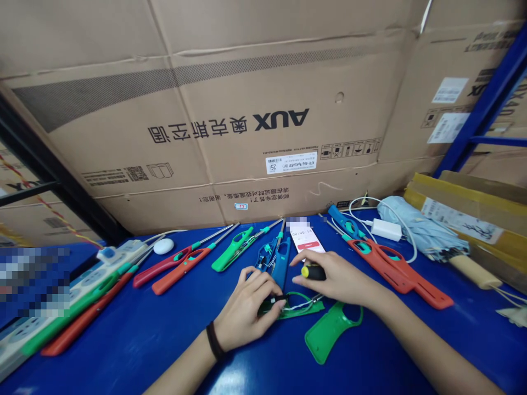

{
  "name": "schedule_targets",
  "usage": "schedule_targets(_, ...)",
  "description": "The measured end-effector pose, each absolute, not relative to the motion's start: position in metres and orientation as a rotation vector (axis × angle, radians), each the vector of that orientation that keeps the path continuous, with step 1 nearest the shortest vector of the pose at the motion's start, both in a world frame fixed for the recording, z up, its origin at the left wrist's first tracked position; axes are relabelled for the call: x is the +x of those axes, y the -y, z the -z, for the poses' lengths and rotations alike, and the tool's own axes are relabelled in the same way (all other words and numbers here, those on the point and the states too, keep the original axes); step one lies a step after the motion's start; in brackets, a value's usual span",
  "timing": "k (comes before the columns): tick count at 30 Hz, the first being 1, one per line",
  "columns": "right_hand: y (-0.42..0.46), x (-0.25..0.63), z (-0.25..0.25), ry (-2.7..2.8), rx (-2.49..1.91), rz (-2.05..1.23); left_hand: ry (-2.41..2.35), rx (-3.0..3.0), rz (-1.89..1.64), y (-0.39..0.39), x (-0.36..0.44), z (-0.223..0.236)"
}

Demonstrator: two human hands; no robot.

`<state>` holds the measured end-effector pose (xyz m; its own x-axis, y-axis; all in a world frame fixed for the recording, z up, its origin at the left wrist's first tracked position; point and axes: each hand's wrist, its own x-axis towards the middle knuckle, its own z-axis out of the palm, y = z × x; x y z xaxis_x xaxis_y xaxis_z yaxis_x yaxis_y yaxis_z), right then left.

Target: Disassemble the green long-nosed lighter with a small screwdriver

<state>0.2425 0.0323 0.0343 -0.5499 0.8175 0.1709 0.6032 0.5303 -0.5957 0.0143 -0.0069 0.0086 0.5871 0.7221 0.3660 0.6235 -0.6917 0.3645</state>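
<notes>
Working on an opened green lighter [294, 306] with a screwdriver [313, 271] on the blue table [144, 334].

Nearest, a detached green shell half [329, 331] is seen lying just right of the hands. The opened lighter, wires bared, is pinned to the table by the left hand [247, 312], fingers curled onto its left end; the screwdriver is gripped by the right hand [340, 280] just above it, its tip hidden. The lighter is judged part-way dismantled: one shell is off, the innards still seated. Just beyond, a blue lighter [276, 258] lies opened too. Farther off, whole lighters are spread left and right, red [395, 267] and green [236, 249] among them, untouched. A phone [307, 240], a charger [386, 229] and a folded umbrella [424, 233] lie farther back, before cardboard boxes [247, 109].
</notes>
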Motion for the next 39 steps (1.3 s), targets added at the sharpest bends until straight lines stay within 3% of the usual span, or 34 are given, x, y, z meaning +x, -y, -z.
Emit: schedule_targets(39,-0.022,0.226,-0.022,2.449,-1.018,-0.727,-1.098,2.704,-0.652,0.006,0.014,-0.005)
